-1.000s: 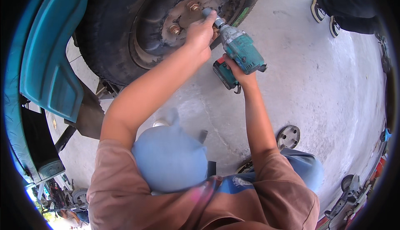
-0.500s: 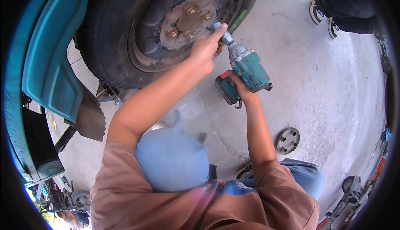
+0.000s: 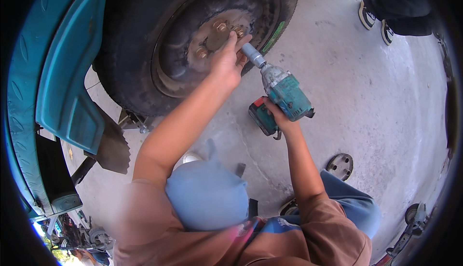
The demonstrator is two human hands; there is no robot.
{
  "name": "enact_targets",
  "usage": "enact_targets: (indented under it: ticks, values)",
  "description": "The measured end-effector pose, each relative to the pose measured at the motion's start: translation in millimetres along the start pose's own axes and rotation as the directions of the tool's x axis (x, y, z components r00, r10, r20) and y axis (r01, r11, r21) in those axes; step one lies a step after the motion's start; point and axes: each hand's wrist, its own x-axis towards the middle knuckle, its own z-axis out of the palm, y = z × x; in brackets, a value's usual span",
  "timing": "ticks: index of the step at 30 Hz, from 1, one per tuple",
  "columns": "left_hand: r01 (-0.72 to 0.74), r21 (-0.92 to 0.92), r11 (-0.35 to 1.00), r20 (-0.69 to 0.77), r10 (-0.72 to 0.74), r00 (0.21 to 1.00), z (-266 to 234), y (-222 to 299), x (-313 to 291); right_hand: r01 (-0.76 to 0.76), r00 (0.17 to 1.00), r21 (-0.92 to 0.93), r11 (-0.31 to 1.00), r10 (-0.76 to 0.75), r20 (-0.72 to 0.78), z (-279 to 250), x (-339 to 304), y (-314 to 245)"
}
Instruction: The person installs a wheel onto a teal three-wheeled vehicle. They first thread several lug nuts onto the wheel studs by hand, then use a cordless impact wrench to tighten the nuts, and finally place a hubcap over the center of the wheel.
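Observation:
My right hand (image 3: 281, 115) is wrapped round the grip of a teal cordless impact wrench (image 3: 292, 96). Its silver socket (image 3: 252, 54) points up and left at the wheel, apart from the nuts. My left hand (image 3: 225, 64) reaches over the lower right of the hub, fingers stretched out and apart, tips close to a lug nut (image 3: 238, 31). Other brass-coloured lug nuts, such as one at the upper hub (image 3: 220, 26) and one at the lower left (image 3: 201, 52), sit on the dark steel wheel (image 3: 169, 54). My left hand hides part of the hub.
A round metal disc with holes (image 3: 340, 166) lies on the concrete floor (image 3: 366, 107) at my right. Teal bodywork (image 3: 72, 78) with a dark flap (image 3: 112, 146) stands at left. Another person's shoes (image 3: 367, 16) are at the far right.
My left hand has left the socket and moved left onto the hub, fingers spreading. The impact wrench has dropped slightly toward me, its socket now uncovered.

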Motion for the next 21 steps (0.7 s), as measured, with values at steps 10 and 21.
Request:
enact_targets:
  ticks: [10,21]
  values:
    - [0.1,0.21,0.973,-0.001,-0.102,0.995,8,1,-44,-0.258,0.963,0.035,0.966,0.254,0.092,3,25,-29]
    - [0.013,0.244,0.97,-0.018,-0.009,1.0,22,55,-89,0.47,0.882,-0.074,0.88,-0.47,0.007,28,14,-42]
